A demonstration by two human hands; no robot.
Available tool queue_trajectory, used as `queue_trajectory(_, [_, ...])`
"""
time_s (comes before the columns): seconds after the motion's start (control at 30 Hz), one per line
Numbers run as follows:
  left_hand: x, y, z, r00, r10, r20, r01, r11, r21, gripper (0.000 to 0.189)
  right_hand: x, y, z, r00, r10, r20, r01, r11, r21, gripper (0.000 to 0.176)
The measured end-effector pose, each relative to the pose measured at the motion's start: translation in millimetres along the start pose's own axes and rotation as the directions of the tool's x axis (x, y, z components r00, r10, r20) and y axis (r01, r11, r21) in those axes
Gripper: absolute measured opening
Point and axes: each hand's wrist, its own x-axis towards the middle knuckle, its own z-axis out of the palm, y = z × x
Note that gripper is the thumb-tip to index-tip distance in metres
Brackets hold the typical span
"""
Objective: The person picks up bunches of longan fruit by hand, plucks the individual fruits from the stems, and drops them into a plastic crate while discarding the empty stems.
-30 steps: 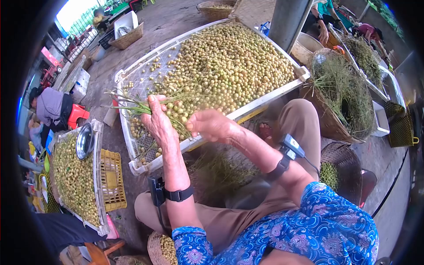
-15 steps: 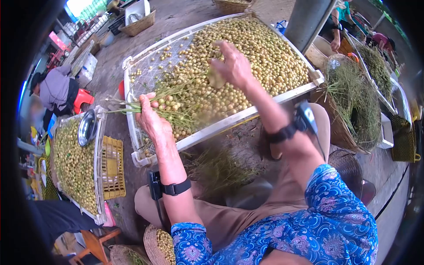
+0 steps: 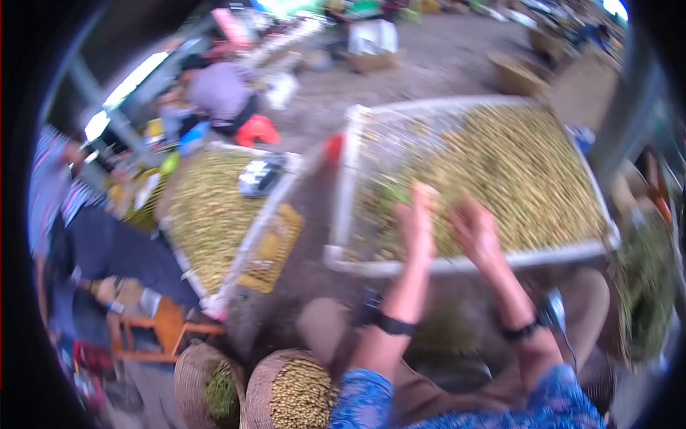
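Note:
A white-rimmed mesh tray [image 3: 557,252] in front of me holds a heap of small round yellow-brown fruits [image 3: 529,164], all smeared by motion. My left hand [image 3: 418,225] is over the tray's near side, closed around a bunch of thin green stems [image 3: 393,191] that shows only as a blur. To its right, my right hand [image 3: 475,229] hovers above the fruits with its fingers bent. The blur hides whether anything is between those fingers.
On the left, a second tray [image 3: 275,225] of fruits carries a metal bowl [image 3: 262,175], beside a yellow crate [image 3: 275,250]. Woven baskets [image 3: 261,386] stand at lower left. A person [image 3: 218,93] bends near a red stool [image 3: 257,131]. A post [image 3: 632,107] rises at right.
The view has swung left, bringing the side tray and baskets further in. My right hand has come down from the far fruits towards my left hand.

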Motion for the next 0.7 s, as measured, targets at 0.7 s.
queue_trajectory(0.7, [-15,25,-7,0.997,0.081,-0.002,-0.081,0.994,0.07,0.039,-23,-10,-5,0.959,-0.054,0.28,-0.154,0.726,0.67,0.012])
